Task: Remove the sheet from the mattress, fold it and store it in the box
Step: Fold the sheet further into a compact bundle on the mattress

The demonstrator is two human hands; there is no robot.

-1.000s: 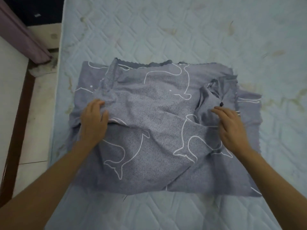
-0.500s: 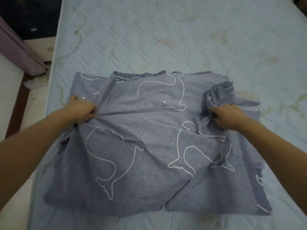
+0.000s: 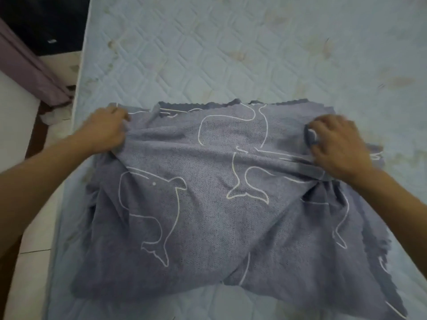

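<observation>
Left hand point(image 3: 104, 132): fingers curled and clamped on a bunched fold at the sheet's left side. Right hand point(image 3: 339, 144): fingers bent around a gathered wad at the right side, pinching it (motion blur there, exact finger contact hard to read).

Sheet point(image 3: 208, 204) (grey, white whale outlines) is off the mattress fit, lying part-folded on the bare quilted mattress point(image 3: 231, 54), cloth pulled taut between the two grips.

Risks, my read:
- Grips sit on bunched cloth, not clean corners, so the next fold likely lands skewed.
- Lower layers are loose and uneven; lifting could drop one out.
- Near left edge sits close to the mattress side, so it could slide to the floor point(image 3: 30, 262).

Not visible: the box, the layer count, and the sheet's bottom-right corner (cut off by the frame).
</observation>
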